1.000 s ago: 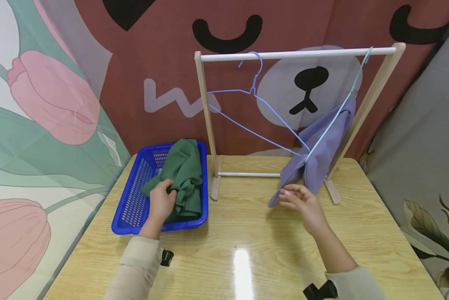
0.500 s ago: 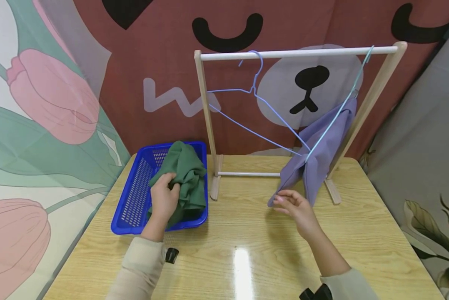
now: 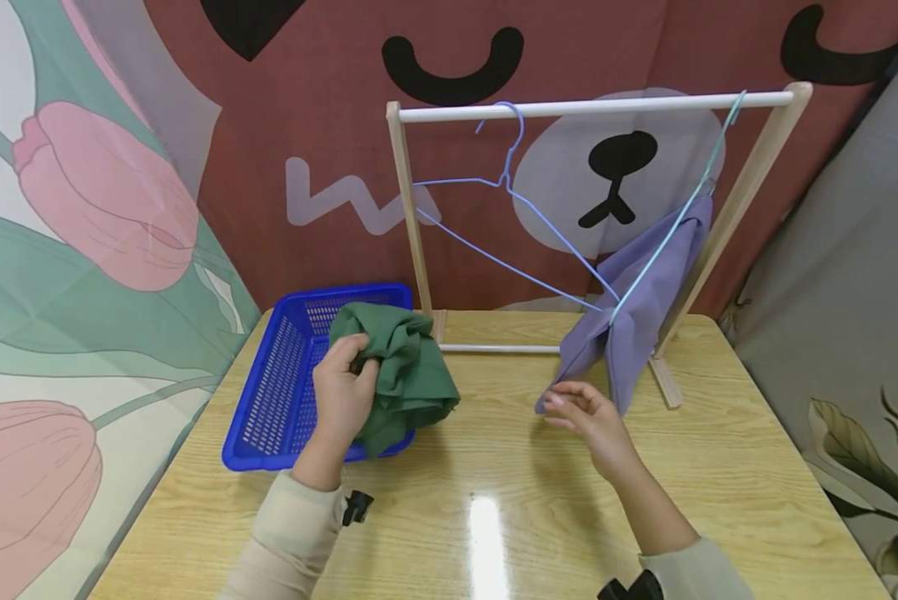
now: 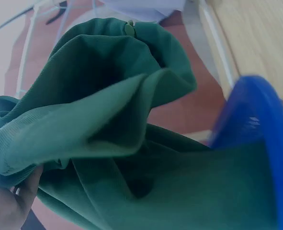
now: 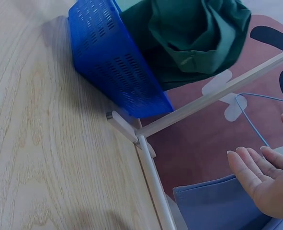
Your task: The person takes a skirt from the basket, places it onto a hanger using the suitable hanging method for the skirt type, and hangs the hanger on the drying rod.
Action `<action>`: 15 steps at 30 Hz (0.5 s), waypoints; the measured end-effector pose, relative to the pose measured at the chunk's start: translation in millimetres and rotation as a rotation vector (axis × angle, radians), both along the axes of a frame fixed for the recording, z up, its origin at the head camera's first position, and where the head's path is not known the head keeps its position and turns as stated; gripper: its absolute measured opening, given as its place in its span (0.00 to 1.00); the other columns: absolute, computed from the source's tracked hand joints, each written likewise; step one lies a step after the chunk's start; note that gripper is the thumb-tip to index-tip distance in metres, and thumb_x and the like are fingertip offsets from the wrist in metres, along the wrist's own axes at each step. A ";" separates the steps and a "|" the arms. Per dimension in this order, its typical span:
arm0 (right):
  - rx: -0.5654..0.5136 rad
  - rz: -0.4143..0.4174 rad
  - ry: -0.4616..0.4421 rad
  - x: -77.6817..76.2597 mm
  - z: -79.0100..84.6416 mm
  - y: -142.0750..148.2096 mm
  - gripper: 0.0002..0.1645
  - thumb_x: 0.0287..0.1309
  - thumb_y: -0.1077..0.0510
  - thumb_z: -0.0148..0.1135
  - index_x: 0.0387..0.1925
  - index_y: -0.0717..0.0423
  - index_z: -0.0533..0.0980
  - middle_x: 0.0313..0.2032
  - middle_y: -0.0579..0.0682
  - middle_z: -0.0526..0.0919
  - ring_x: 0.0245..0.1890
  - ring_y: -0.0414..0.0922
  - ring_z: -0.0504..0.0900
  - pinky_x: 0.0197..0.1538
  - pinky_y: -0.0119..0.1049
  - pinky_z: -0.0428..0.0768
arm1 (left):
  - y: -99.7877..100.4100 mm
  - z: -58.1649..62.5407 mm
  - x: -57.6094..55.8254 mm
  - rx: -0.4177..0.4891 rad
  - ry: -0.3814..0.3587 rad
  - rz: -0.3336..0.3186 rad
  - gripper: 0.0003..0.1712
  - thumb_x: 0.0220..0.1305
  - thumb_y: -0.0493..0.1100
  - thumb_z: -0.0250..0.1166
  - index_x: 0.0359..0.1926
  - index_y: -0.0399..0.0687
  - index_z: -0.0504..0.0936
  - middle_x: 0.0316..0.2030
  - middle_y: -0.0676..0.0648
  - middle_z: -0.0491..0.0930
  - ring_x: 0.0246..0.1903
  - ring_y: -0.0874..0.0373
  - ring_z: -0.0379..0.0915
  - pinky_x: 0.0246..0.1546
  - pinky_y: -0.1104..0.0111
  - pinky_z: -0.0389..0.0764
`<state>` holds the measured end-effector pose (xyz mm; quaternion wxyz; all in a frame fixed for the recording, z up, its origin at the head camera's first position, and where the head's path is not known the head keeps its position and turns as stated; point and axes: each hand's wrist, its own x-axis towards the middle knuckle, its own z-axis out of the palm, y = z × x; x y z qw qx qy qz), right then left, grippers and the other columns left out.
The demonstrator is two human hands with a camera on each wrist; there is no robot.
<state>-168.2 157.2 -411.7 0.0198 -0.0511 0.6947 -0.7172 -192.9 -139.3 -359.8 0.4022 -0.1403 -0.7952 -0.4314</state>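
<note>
My left hand (image 3: 344, 392) grips a bunched dark green garment (image 3: 411, 379) over the right side of the blue basket (image 3: 257, 404). The left wrist view has the folds of this garment (image 4: 107, 120) across most of it, with a small fastener on its upper edge. On the right, my right hand (image 3: 591, 421) is beside the lower edge of a purple garment (image 3: 636, 308). Its fingers (image 5: 249, 167) are loosely extended in the right wrist view and hold nothing. The purple garment hangs at a slant on a light teal hanger (image 3: 670, 225).
A wooden rack (image 3: 407, 233) with a white top rail (image 3: 606, 107) stands at the back of the wooden table (image 3: 486, 467). A blue hanger (image 3: 509, 167) hangs from the rail with no garment on it. A printed cloth backdrop (image 3: 329, 75) is behind.
My left hand has lifted the green garment from the basket and moved it right, past the basket's edge. My right hand has shifted slightly left and down, beside the purple garment.
</note>
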 end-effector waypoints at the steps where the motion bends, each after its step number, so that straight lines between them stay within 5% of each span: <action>1: -0.001 0.001 0.002 0.0 -0.1 0.0 0.23 0.62 0.64 0.49 0.51 0.81 0.59 0.36 0.42 0.77 0.37 0.34 0.79 0.44 0.33 0.79 | 1.8 1.2 0.9 0.001 0.014 -0.012 0.11 0.46 0.20 0.57 0.31 0.31 0.80 0.31 0.37 0.79 0.27 0.53 0.71 0.26 0.75 0.70; 15: -0.024 0.008 -0.002 1.3 1.6 -1.6 0.23 0.62 0.64 0.51 0.51 0.80 0.60 0.35 0.41 0.78 0.36 0.35 0.80 0.44 0.34 0.80 | 26.0 18.6 16.5 0.054 0.106 -0.163 0.11 0.46 0.19 0.57 0.29 0.32 0.81 0.33 0.36 0.80 0.27 0.63 0.68 0.25 0.78 0.69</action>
